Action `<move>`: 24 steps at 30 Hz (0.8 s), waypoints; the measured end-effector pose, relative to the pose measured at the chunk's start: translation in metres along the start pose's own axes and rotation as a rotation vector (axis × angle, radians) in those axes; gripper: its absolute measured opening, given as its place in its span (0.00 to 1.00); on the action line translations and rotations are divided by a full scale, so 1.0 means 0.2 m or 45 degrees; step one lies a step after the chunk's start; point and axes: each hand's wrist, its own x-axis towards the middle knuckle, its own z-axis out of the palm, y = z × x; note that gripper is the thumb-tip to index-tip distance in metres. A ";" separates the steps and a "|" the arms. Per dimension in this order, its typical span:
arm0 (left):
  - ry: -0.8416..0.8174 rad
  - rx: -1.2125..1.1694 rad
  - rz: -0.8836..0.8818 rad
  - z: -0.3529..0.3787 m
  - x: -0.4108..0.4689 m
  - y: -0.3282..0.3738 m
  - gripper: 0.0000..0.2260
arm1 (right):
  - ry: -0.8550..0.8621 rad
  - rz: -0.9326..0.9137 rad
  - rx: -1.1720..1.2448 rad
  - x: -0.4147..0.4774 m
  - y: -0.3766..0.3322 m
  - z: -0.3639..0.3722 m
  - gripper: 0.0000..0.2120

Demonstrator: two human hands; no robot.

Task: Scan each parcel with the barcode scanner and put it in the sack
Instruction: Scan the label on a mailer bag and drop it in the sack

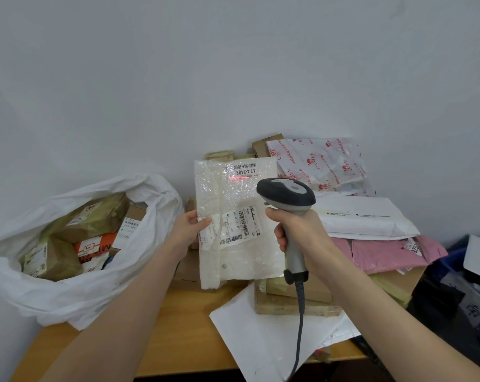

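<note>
My left hand (188, 230) pinches the left edge of a clear-wrapped white parcel (233, 199), holding it upright above the table. Printed labels with barcodes sit at its top and middle. My right hand (296, 232) grips the handle of a grey barcode scanner (287, 195), whose head points at the parcel. A red scan line (240, 178) falls on the parcel just under the top label. The white sack (76, 288) lies open at the left, with several boxes inside it.
More parcels are piled at the back right: a white bag with red print (321, 164), a white mailer (365, 219), a pink bag (382, 253), cardboard boxes (291, 304). A white mailer (263, 334) overhangs the wooden table's front edge (178, 362). Dark bins (454, 293) stand at the right.
</note>
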 end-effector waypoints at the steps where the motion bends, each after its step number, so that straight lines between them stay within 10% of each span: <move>1: 0.008 0.002 -0.004 0.00 -0.01 0.00 0.13 | -0.023 0.006 0.041 0.00 0.00 -0.01 0.09; 24: 0.793 0.076 0.039 -0.64 -0.42 -0.04 0.06 | -0.157 0.351 0.529 0.17 0.19 0.68 0.09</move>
